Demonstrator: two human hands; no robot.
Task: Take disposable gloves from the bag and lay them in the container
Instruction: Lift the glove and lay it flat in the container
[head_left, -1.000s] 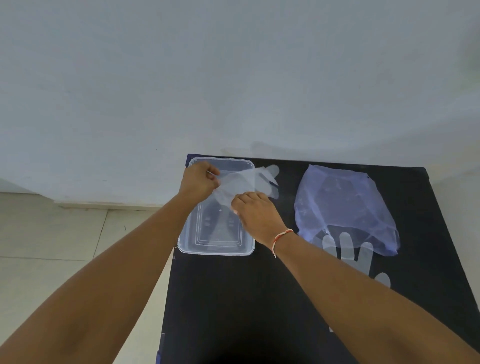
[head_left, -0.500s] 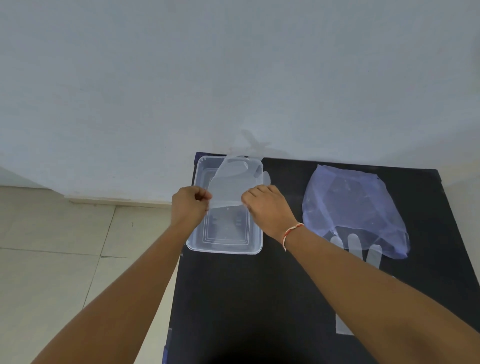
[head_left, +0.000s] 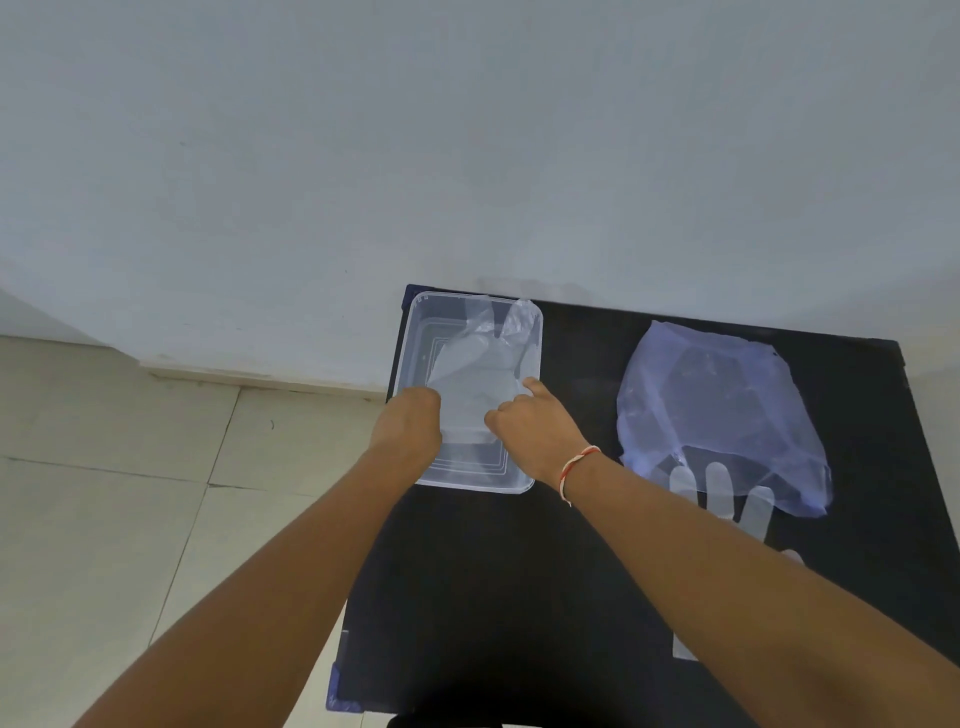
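We press glove (head_left: 475, 382) flat into container (head_left: 415, 332): left hand (head_left: 408, 428) fisted on edge, right hand (head_left: 535, 428) pinching corner. Bag (head_left: 717, 405) apart, handy.

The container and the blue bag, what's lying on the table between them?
Nothing: the head view shows only bare black table between the container and the bag. Nearer the person, the right hand reaches across that gap.

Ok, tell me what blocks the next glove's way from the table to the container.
Only the right forearm lies across the glove beside the bag. The black table between it and the container is bare.
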